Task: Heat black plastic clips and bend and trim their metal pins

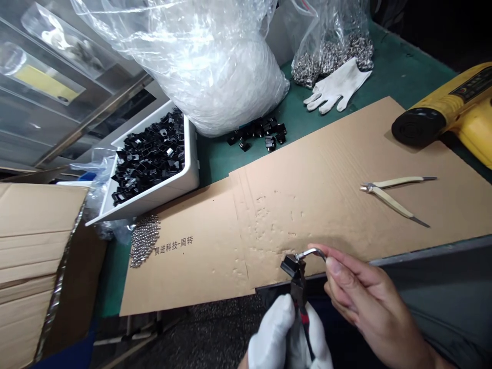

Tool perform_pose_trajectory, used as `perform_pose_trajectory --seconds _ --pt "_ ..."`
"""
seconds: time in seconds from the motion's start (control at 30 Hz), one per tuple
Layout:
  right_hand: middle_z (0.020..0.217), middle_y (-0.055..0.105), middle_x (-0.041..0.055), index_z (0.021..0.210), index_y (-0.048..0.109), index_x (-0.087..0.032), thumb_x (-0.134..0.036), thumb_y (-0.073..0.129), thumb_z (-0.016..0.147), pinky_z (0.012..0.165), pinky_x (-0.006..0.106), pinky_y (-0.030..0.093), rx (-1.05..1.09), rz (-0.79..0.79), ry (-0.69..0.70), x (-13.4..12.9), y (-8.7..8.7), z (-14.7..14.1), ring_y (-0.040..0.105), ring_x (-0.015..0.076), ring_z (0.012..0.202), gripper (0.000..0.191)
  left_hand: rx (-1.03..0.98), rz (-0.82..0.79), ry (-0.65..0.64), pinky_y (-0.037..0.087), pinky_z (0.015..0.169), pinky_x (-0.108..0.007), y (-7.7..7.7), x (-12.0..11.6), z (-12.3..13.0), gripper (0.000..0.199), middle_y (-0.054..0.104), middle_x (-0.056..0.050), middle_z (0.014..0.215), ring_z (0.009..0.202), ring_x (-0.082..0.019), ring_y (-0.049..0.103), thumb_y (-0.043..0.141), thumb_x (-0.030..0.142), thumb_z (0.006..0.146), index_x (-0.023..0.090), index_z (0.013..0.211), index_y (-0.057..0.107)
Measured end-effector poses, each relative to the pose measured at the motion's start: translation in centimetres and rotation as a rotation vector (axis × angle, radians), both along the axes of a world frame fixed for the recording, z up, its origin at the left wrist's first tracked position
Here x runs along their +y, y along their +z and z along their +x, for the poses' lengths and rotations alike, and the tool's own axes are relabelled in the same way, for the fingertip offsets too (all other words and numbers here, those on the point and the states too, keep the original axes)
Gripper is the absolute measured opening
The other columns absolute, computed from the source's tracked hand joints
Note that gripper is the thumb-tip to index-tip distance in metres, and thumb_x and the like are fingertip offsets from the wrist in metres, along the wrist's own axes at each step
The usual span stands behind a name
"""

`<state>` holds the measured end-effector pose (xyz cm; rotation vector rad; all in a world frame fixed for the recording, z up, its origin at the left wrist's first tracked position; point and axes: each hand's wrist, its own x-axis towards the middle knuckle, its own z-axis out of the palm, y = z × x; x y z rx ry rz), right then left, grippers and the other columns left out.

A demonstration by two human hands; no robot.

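Observation:
My left hand (273,328), in a white glove, is closed around pliers (299,291) with dark jaws and a bit of red on the handles. Those jaws hold a small black bracket-like part (289,266) over the cardboard's near edge. Bare, my right hand (363,292) pinches a bent hex key (315,251) between thumb and fingers. The key's far end meets a small silvery piece (300,258) on top of the black part; how it fits there is too small to make out.
A white bin (190,164) of black parts stands left, beside a pile of small metal pieces (145,241). On the cardboard sheet (215,230) lie cream-handled pliers (395,192). Farther off are loose black parts (265,130), a white glove (338,87) and a yellow tool (442,113).

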<state>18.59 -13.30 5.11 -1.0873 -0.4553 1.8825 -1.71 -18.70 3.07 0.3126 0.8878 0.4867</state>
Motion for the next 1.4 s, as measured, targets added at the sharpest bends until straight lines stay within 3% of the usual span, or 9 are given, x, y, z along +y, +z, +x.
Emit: perform_pose_trajectory --seconds 0.13,0.27,0.37,0.47,0.63,0.83,0.97,1.1,1.4 --pt "0.063 0.024 -0.0084 0.136 0.067 -0.016 -0.055 0.066 0.102 0.043 0.017 0.017 0.068 -0.075 0.175 1.0 -0.1 1.7 0.017 0.0063 0.050 0.051 -0.064 0.061 0.053 0.043 0.046 -0.025 -0.6 0.4 0.7 0.073 0.060 -0.006 0.054 0.043 -0.014 0.053 0.045 0.079 0.094 0.013 0.071 0.066" --pt "0.063 0.026 -0.0082 0.141 0.062 -0.016 -0.060 0.057 0.105 0.044 0.019 0.019 -0.064 -0.027 0.303 2.0 -0.3 2.8 0.022 0.0082 0.050 0.057 -0.205 0.109 0.008 0.038 0.039 -0.021 -0.9 1.7 0.5 0.066 0.055 -0.003 0.049 0.034 -0.012 0.048 0.045 0.069 0.100 0.010 0.079 0.065" --pt "0.065 0.043 -0.0041 0.138 0.064 -0.020 -0.055 0.048 0.110 0.051 0.023 0.031 -0.436 0.255 0.355 2.9 -0.3 3.2 0.041 0.0113 0.056 0.048 -0.278 0.091 -0.058 0.042 0.040 -0.021 -0.9 2.8 0.0 0.060 0.060 -0.003 0.053 0.034 -0.012 0.050 0.041 0.064 0.103 0.010 0.089 0.063" --pt "0.089 0.070 0.0022 0.133 0.066 -0.024 -0.036 0.043 0.112 0.067 0.029 0.045 -0.902 0.583 0.395 4.0 -0.2 3.3 0.066 0.0169 0.075 0.033 -0.311 0.036 -0.042 0.044 0.040 -0.021 -1.1 3.3 0.1 0.058 0.062 -0.005 0.057 0.038 -0.014 0.055 0.033 0.062 0.106 0.013 0.094 0.062" --pt "0.099 0.077 0.0051 0.137 0.062 -0.021 -0.017 0.046 0.106 0.069 0.032 0.048 -1.305 0.834 0.590 6.0 -1.2 3.2 0.075 0.0231 0.084 0.035 -0.359 -0.133 0.130 0.050 0.040 -0.026 -2.6 2.4 2.4 0.067 0.061 -0.002 0.058 0.041 -0.016 0.057 0.016 0.066 0.106 0.019 0.095 0.062" --pt "0.096 0.078 0.0065 0.136 0.063 -0.019 -0.009 0.049 0.101 0.065 0.030 0.049 -1.357 0.917 0.775 7.0 -2.9 3.4 0.075 0.0238 0.080 0.040 -0.431 -0.218 0.293 0.053 0.040 -0.030 -5.8 0.0 5.1 0.067 0.060 -0.001 0.059 0.041 -0.015 0.054 0.022 0.070 0.104 0.021 0.093 0.066" --pt "0.106 0.077 0.0084 0.142 0.061 -0.022 -0.012 0.048 0.103 0.072 0.031 0.053 -1.349 0.945 0.851 6.9 -3.5 3.8 0.075 0.0239 0.089 0.043 -0.478 -0.182 0.263 0.050 0.044 -0.029 -7.8 -0.6 5.0 0.066 0.060 -0.002 0.062 0.045 -0.016 0.055 0.030 0.072 0.102 0.018 0.093 0.066" --pt "0.097 0.077 0.0079 0.147 0.059 -0.020 -0.011 0.046 0.101 0.065 0.031 0.050 -1.325 0.968 0.866 7.1 -3.3 4.1 0.074 0.0241 0.078 0.049 -0.507 -0.127 0.179 0.048 0.048 -0.029 -9.3 -0.3 4.3 0.063 0.061 -0.003 0.062 0.047 -0.016 0.056 0.042 0.073 0.099 0.014 0.091 0.066" --pt "0.069 0.064 0.0023 0.141 0.065 -0.018 -0.005 0.047 0.089 0.054 0.033 0.026 -1.259 1.042 1.242 11.6 -0.4 3.5 0.054 0.0179 0.055 0.057 -0.514 -0.120 0.094 0.046 0.050 -0.027 -9.3 -0.1 4.5 0.072 0.063 -0.005 0.061 0.048 -0.017 0.059 0.045 0.079 0.094 0.011 0.087 0.065"
